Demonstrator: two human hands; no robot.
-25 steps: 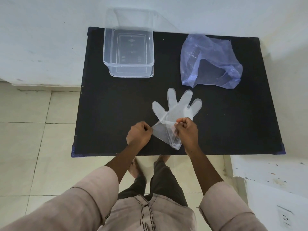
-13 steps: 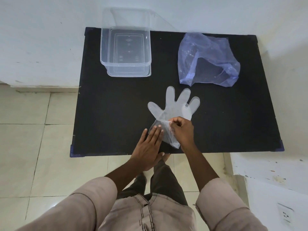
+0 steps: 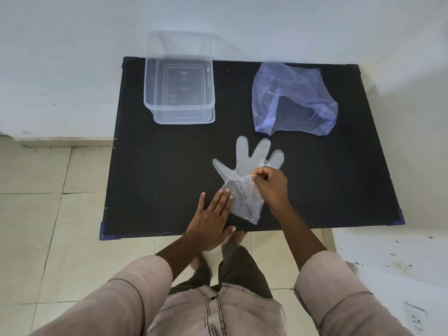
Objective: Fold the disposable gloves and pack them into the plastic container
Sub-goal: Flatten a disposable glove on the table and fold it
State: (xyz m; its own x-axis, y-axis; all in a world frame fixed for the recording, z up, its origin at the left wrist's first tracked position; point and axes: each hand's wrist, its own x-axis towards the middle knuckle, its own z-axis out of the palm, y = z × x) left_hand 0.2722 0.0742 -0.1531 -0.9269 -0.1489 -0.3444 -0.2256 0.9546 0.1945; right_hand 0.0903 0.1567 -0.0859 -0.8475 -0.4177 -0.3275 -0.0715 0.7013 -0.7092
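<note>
Translucent thin plastic disposable glove lying near the black tabletop's front edge. Pinching its folded cuff in right hand grip; pressing flat with left hand, fingers released. Clear rectangular plastic container sitting empty at far left.

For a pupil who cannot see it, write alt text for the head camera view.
A person's right hand pinches a fold of a clear disposable glove on a black table while the left hand presses its cuff flat. Behind sit an empty plastic container and a bluish plastic bag.
</note>
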